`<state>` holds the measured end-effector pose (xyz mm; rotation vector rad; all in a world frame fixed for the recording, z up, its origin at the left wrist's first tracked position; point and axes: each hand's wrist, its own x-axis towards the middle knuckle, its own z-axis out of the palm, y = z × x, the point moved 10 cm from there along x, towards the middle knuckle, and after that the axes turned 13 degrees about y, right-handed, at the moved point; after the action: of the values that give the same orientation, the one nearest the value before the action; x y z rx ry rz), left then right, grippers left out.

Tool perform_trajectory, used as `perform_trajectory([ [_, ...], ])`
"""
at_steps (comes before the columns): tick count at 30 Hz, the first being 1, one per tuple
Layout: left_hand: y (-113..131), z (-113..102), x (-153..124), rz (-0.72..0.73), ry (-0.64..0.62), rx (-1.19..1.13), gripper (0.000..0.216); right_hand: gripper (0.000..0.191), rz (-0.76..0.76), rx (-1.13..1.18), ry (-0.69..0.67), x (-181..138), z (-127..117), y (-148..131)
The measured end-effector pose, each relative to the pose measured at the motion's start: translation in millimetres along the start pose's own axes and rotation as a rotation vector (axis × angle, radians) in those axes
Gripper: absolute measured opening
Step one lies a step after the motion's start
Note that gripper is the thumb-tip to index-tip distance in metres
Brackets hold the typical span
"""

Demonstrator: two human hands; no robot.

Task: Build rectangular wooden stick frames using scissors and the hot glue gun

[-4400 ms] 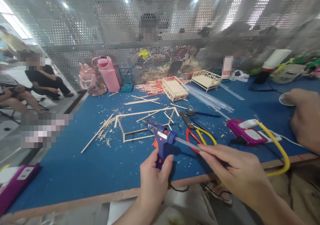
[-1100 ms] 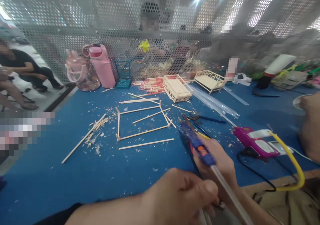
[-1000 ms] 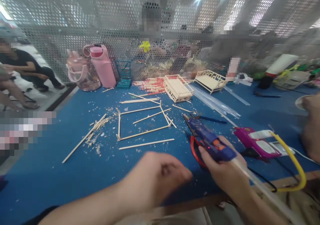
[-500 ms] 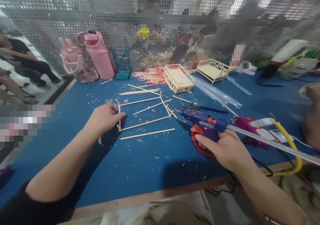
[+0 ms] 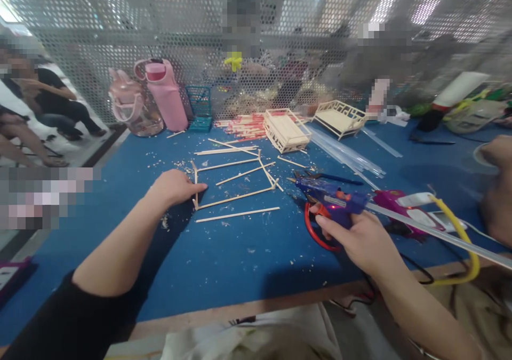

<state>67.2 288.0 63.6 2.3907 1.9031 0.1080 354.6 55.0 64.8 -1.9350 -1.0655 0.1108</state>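
Observation:
A four-sided frame of thin wooden sticks [image 5: 236,196] lies on the blue table, with short stick pieces standing up at its corners. My left hand [image 5: 173,190] is closed at its left side, thumb and fingers around the side stick. In my right hand [image 5: 366,237] is a blue hot glue gun [image 5: 334,197] with an orange trigger and a lit red light. Its nozzle points left, a short gap from the frame's right near corner. A long clear glue stick [image 5: 420,224] runs out of its back. A loose stick [image 5: 238,214] lies in front of the frame.
Behind the frame are red-tipped sticks [image 5: 244,126], two small stick-built models, a box-like one [image 5: 287,132] and a bench-like one [image 5: 340,117], and clear glue sticks [image 5: 348,152]. Pliers [image 5: 336,177] lie behind the gun. Pink bottles [image 5: 170,101] stand back left. Another person's hand [image 5: 498,154] shows at right.
The glue gun's nozzle has drawn slightly to the right, away from the frame's corner. My left hand stays at the frame's left side, its thumb now farther across the stick. The view has shifted slightly.

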Motion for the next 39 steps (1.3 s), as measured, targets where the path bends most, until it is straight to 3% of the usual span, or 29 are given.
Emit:
perform_trajectory([
  [4, 7, -7, -9, -0.032, 0.079, -0.117, 0.032, 0.041, 0.000, 0.023, 0.035, 0, -3, 0],
  [9, -3, -14, -25, -0.109, 0.140, -0.405, 0.034, 0.034, 0.017, 0.098, 0.041, 6, -6, 0],
  [14, -10, 0, -43, -0.166, 0.076, -0.639, 0.042, 0.027, 0.032, 0.293, 0.050, 42, -9, -21],
  [18, -19, 17, -58, -0.225, -0.032, -0.795, 0.047, 0.025, 0.110, 0.585, -0.019, 80, 13, -43],
  [21, -29, 15, -66, -0.211, -0.050, -0.671, 0.045, 0.027, 0.220, 0.742, -0.058, 93, 37, -44],
  [24, -32, -30, -63, -0.124, 0.215, -0.344, 0.040, 0.030, 0.289, 0.785, -0.079, 92, 54, -35],
  [26, -6, -60, -53, 0.009, 0.346, -0.209, 0.038, 0.031, 0.289, 0.779, -0.085, 90, 56, -28],
  [29, 65, -67, -26, 0.309, 0.269, -0.063, 0.032, 0.031, 0.256, 0.773, -0.028, 91, 47, -19],
  [31, 112, -52, -4, 0.472, 0.146, 0.047, 0.026, 0.031, 0.246, 0.797, 0.050, 93, 38, -13],
  [34, 158, -26, 32, 0.565, 0.012, 0.111, 0.016, 0.031, 0.250, 0.827, 0.132, 97, 30, -8],
  [39, 186, 16, 54, 0.690, -0.222, 0.175, 0.011, 0.030, 0.240, 0.782, 0.136, 98, 25, -11],
])
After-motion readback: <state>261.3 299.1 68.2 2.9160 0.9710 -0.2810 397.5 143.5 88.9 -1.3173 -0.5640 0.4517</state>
